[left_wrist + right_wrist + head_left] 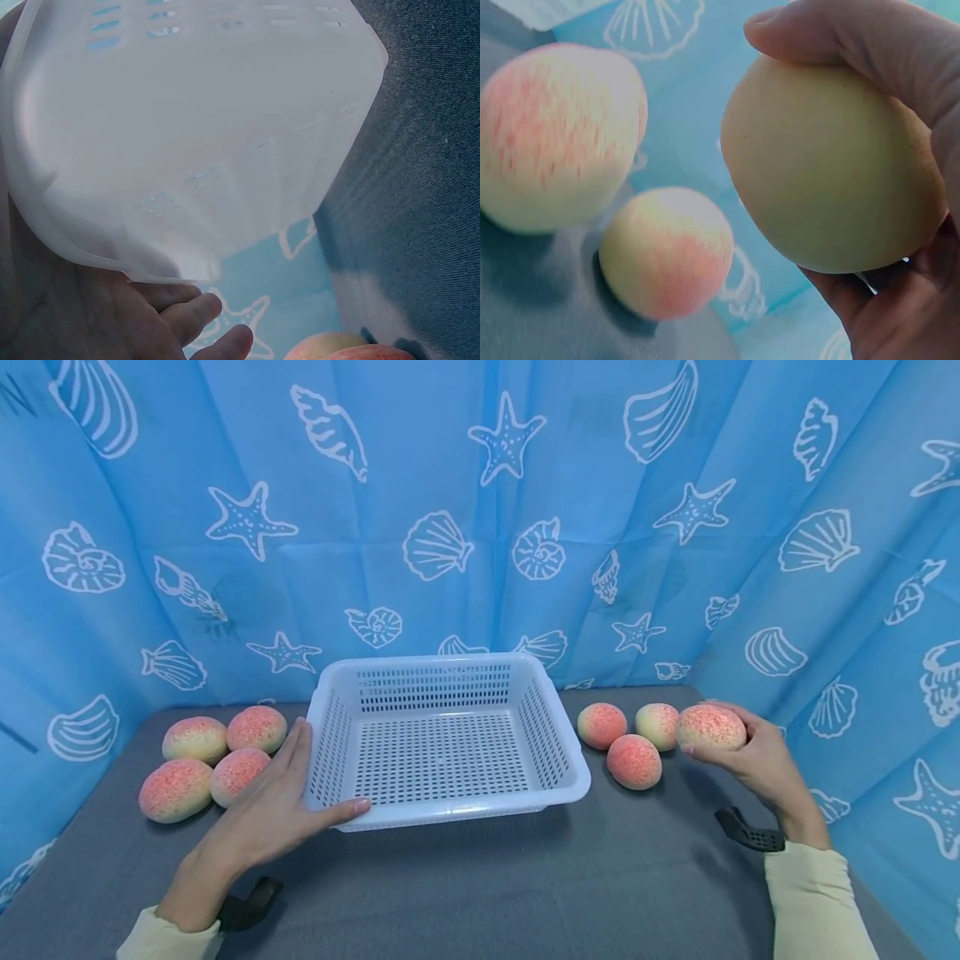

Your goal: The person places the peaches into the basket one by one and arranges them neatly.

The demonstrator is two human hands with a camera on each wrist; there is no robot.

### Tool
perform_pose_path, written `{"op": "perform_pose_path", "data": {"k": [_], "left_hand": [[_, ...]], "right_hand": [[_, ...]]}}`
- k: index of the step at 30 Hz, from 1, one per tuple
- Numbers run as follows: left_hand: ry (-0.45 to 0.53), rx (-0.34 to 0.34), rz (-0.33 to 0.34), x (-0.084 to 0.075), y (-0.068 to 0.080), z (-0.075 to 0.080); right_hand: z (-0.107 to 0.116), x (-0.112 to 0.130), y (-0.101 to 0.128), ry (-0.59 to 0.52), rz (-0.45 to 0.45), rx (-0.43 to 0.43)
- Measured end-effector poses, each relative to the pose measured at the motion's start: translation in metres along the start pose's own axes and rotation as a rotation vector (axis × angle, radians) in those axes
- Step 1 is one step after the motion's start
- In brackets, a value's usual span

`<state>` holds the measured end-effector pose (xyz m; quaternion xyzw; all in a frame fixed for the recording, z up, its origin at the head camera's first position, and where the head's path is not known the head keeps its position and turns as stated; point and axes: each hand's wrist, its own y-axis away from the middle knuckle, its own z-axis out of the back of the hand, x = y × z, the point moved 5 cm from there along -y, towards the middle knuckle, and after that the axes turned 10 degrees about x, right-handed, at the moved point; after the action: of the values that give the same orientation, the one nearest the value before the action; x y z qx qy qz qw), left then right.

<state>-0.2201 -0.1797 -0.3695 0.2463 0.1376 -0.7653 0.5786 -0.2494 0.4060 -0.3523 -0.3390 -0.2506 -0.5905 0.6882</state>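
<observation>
A peach (711, 727) is gripped in my right hand (765, 764), raised above the table at the right; the right wrist view shows the thumb and fingers around its pale side. My left hand (262, 806) rests against the near left corner of a white plastic basket (450, 810). Its thumb lies over the front rim and its fingers extend along the outside of the left wall. In the left wrist view, the fingertips (234, 341) show past the basket's rim. No fruit is visible inside the basket.
Several peaches (176, 791) sit grouped left of the basket, close to my left hand. Three more peaches (634, 762) lie between the basket and my right hand. A grey cloth (480, 885) covers the table, and a blue shell-patterned curtain (450, 468) hangs behind it.
</observation>
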Motion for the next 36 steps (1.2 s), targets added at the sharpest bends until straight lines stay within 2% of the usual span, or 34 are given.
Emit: {"op": "perform_pose_path", "data": {"k": [11,18,24,36], "left_hand": [[0.007,-0.003,-0.007,-0.001,0.000,0.000],[0.007,-0.005,-0.015,-0.001,0.000,0.000],[0.004,-0.006,-0.015,-0.001,0.000,0.000],[-0.003,-0.002,-0.010,-0.001,-0.001,0.001]], "right_hand": [[-0.009,0.037,0.000,-0.017,0.060,0.002],[-0.025,0.059,-0.001,-0.041,0.112,0.042],[-0.036,0.070,-0.003,-0.033,0.156,0.077],[-0.048,0.087,-0.003,-0.004,0.212,0.093]]}}
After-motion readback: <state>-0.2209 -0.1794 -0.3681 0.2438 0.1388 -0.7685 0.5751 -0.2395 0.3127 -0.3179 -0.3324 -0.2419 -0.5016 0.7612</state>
